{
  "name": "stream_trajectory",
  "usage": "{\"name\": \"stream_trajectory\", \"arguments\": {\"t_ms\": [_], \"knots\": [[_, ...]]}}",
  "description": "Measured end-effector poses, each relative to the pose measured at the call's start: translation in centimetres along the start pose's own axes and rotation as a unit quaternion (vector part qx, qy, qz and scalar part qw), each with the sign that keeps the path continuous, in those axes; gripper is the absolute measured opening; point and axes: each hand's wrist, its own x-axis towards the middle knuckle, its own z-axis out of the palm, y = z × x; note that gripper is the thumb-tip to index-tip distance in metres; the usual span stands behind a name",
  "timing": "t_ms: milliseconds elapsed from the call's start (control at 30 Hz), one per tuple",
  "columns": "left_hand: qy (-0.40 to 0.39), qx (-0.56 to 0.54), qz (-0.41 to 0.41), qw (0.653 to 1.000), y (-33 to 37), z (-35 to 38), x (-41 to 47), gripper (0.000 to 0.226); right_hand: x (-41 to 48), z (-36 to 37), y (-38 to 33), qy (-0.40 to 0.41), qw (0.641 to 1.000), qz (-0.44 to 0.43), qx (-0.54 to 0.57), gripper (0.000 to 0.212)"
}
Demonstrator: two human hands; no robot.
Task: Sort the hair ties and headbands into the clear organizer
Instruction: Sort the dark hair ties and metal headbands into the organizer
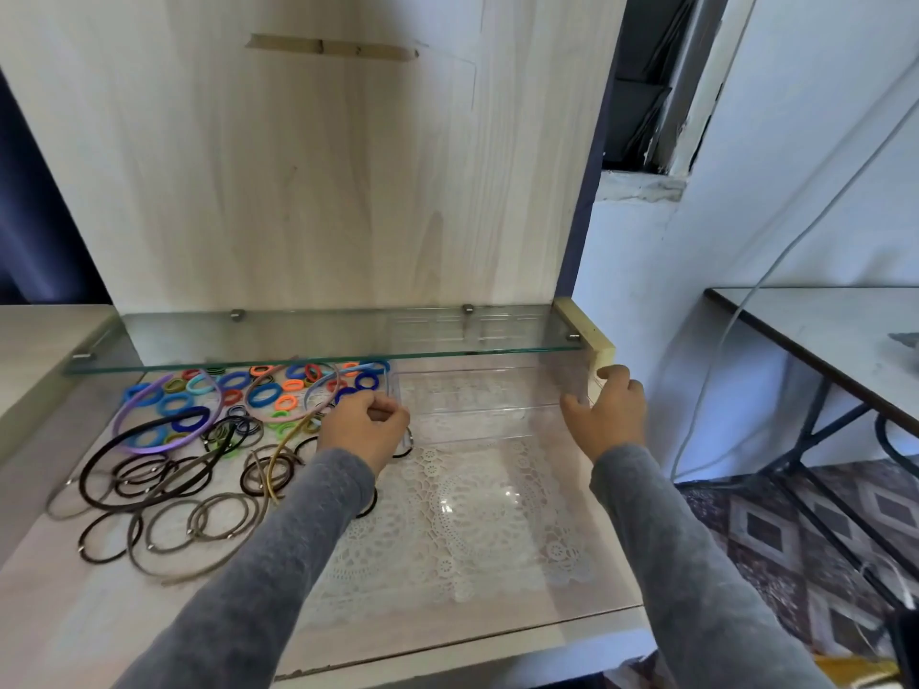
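A clear plastic organizer (490,390) stands on the wooden counter, partly under a glass shelf. My left hand (365,425) grips its left wall and my right hand (609,415) holds its right wall. The organizer looks empty. To its left lies a pile of colourful fabric hair ties (268,392), blue, orange and green. Thin headbands cross the pile: a purple one (164,440), a pink one (293,405), a black one (124,469) and a gold one (281,455). Nearer to me lie thin brown and black elastic ties (199,524).
A white lace mat (447,529) under a clear cover spreads in front of the organizer. The glass shelf (318,335) overhangs the back of the counter. A dark-framed table (835,335) stands at the right, with a cable hanging beside it.
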Motion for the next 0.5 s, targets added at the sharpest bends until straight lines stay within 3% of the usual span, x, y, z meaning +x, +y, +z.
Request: {"name": "stream_trajectory", "arguments": {"t_ms": [500], "knots": [[0.014,-0.010,-0.001,1.000,-1.7,0.4,-4.7,0.003,-4.2,-1.6,2.7,0.004,1.000,-0.013,-0.028,0.050]]}}
